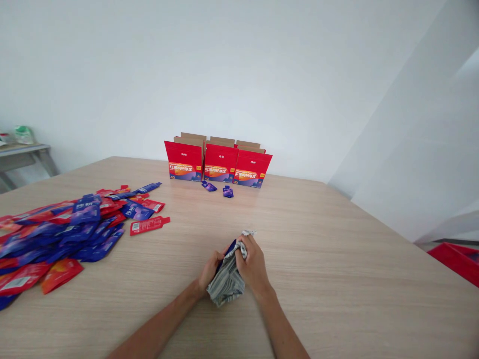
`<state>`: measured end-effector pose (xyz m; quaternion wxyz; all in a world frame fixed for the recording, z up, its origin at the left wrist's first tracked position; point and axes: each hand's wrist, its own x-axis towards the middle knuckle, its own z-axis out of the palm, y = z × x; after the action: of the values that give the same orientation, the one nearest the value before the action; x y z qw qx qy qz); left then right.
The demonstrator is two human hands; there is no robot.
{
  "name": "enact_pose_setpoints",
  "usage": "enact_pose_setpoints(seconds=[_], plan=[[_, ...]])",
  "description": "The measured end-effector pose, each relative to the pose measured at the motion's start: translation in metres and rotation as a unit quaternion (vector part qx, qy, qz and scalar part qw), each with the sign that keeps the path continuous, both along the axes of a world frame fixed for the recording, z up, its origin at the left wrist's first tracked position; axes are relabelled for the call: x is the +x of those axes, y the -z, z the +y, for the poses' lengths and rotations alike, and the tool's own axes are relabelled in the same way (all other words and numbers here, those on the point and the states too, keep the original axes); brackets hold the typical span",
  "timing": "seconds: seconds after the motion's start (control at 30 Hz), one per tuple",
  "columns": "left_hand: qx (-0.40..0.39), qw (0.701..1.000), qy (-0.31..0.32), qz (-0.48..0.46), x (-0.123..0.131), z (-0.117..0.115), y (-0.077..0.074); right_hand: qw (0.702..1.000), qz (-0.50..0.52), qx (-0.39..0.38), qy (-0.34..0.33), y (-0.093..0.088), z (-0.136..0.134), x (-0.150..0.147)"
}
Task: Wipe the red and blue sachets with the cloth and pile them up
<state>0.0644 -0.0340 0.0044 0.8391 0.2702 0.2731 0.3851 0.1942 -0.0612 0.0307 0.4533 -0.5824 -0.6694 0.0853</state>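
Above the near middle of the table, my left hand point(210, 269) is closed on a blue pouch point(229, 248), most of which is covered by a cloth. A grey striped cloth point(226, 283) hangs bunched from my right hand point(251, 260), whose fingers are wrapped round it and press it against the pouch. A large pile of blue pouches point(85, 212) and red pouches point(28, 278) lies to the left. One red pouch point(148, 226) rests flat at the pile's right edge, nearest my hands.
Three red boxes with raised flaps stand in a row at the back: a left box point(184, 162), a middle box point(220, 164) and a right box point(251, 168). Before them lie two small blue pouches point(227, 192). A red container point(454, 262) shows beyond the table's right edge.
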Motion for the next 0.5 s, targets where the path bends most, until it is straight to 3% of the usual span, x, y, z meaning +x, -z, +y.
enact_pose_setpoints(seconds=[0.07,0.13,0.33,0.4,0.5], plan=[[-0.011,1.000,0.001,0.004,0.001,-0.001,0.000,1.000,0.000,0.001,-0.006,0.000,0.000,0.002],[-0.030,0.999,-0.026,0.010,0.000,0.000,0.001,0.998,-0.025,-0.024,-0.055,0.001,-0.002,-0.001],[-0.068,0.983,-0.169,-0.003,-0.007,0.007,-0.001,0.963,-0.093,-0.094,-0.235,0.007,-0.010,-0.024],[-0.067,0.979,-0.193,-0.011,-0.008,0.010,-0.002,0.961,-0.087,-0.093,-0.244,0.010,-0.009,-0.027],[-0.064,0.983,-0.168,-0.027,-0.007,0.009,-0.003,0.981,-0.049,-0.065,-0.174,0.012,-0.004,-0.022]])
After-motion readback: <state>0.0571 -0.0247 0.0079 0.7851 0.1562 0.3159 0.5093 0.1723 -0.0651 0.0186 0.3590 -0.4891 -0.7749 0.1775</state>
